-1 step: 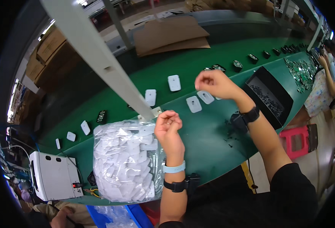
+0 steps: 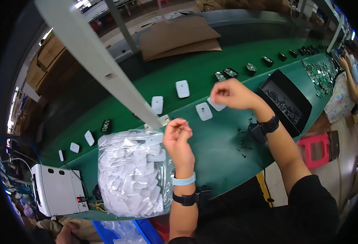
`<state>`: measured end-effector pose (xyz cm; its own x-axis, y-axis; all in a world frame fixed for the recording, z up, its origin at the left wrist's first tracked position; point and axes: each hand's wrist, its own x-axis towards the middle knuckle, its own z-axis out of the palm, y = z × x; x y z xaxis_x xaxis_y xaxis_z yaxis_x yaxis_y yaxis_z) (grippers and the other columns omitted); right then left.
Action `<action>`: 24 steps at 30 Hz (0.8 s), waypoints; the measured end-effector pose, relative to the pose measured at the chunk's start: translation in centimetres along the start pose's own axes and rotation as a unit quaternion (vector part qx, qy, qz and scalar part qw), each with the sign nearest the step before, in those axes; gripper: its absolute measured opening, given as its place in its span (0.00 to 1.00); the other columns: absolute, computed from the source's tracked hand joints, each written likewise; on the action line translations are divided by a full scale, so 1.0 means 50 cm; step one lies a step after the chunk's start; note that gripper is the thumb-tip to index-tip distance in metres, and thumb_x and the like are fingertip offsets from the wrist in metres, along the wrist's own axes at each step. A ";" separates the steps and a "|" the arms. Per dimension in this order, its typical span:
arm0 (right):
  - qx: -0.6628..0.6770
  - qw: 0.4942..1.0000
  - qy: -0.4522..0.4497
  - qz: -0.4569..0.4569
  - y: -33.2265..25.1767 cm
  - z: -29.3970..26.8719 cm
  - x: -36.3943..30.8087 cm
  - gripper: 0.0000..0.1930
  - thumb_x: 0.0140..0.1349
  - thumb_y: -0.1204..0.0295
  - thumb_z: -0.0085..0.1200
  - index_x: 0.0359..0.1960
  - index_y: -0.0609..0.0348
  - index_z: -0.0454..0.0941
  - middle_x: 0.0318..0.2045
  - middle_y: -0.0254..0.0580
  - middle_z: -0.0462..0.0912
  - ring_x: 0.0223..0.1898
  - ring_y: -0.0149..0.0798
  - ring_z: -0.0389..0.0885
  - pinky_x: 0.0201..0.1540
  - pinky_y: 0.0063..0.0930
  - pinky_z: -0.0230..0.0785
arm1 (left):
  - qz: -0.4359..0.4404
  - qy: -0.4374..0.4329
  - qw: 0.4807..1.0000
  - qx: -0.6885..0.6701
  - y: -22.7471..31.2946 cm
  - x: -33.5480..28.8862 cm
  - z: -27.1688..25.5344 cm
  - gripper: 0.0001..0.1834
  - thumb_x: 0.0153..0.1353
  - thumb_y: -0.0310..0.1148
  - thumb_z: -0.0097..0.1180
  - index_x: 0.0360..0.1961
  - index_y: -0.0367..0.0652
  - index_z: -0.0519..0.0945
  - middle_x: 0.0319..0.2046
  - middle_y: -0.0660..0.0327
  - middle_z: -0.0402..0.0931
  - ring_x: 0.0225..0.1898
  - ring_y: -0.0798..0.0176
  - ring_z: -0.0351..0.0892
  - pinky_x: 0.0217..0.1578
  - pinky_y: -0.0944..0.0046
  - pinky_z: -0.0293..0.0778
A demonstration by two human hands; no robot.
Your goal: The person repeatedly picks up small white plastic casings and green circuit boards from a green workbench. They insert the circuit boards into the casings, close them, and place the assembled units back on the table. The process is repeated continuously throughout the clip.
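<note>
Two white pieces lie on the near tabletop point(image 2: 223, 154) in front of me: one white plate point(image 2: 203, 111) in the open with a dark spot on its face, and a second white plate point(image 2: 217, 105) partly under the right hand point(image 2: 236, 94). That hand's fingers are curled close together and blurred; I can't tell whether they touch the plate or pinch something small. The left hand point(image 2: 181, 142), beside the post point(image 2: 118, 81), has its fingers loosely bent with nothing visible in them, though a tiny part could be hidden. As for progress, five white-topped units point(image 2: 182, 89) sit along the green strip behind, and those look covered. Dark cases with bare circuit boards point(image 2: 251, 69) line up toward the right, and one more dark case point(image 2: 106, 126) sits among the white ones; these have no white top, so plenty seems left. A bulging clear bag point(image 2: 132, 175) of loose white pieces lies left of the left hand, and a black box point(image 2: 286, 101) of small black parts beyond the right forearm. I can read no brand, label or lettering from here.
</note>
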<state>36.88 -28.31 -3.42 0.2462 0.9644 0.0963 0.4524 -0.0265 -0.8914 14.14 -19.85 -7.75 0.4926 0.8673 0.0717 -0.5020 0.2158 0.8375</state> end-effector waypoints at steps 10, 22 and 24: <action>-0.162 0.979 -0.120 0.026 0.056 -0.040 -0.149 0.05 0.51 0.74 0.59 0.28 0.61 0.85 0.21 0.43 0.83 0.24 0.38 0.81 0.30 0.30 0.73 | 0.095 -0.097 0.690 0.711 0.067 -0.064 0.006 0.11 0.59 0.30 0.58 0.40 0.33 0.80 0.33 0.49 0.81 0.37 0.48 0.80 0.42 0.52 0.75; -0.261 0.955 -0.140 0.010 0.063 -0.005 -0.183 0.04 0.46 0.75 0.56 0.22 0.60 0.82 0.21 0.49 0.82 0.25 0.52 0.81 0.29 0.42 0.72 | 0.110 -0.002 0.486 0.867 0.086 -0.125 -0.113 0.24 0.53 0.31 0.65 0.51 0.35 0.78 0.47 0.46 0.76 0.50 0.40 0.74 0.49 0.46 0.70; -0.253 0.959 -0.126 0.000 0.064 0.002 -0.182 0.04 0.46 0.75 0.55 0.21 0.60 0.82 0.21 0.49 0.82 0.25 0.53 0.80 0.29 0.43 0.72 | 0.096 0.009 0.474 0.875 0.074 -0.107 -0.088 0.25 0.53 0.34 0.66 0.52 0.35 0.78 0.47 0.46 0.76 0.50 0.42 0.74 0.48 0.46 0.68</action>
<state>36.00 -37.14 -7.18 0.0602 0.9956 -0.0717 0.8266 -0.0900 -0.5556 6.54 -21.72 -7.42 0.5438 0.8025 0.2455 0.8299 -0.5577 -0.0153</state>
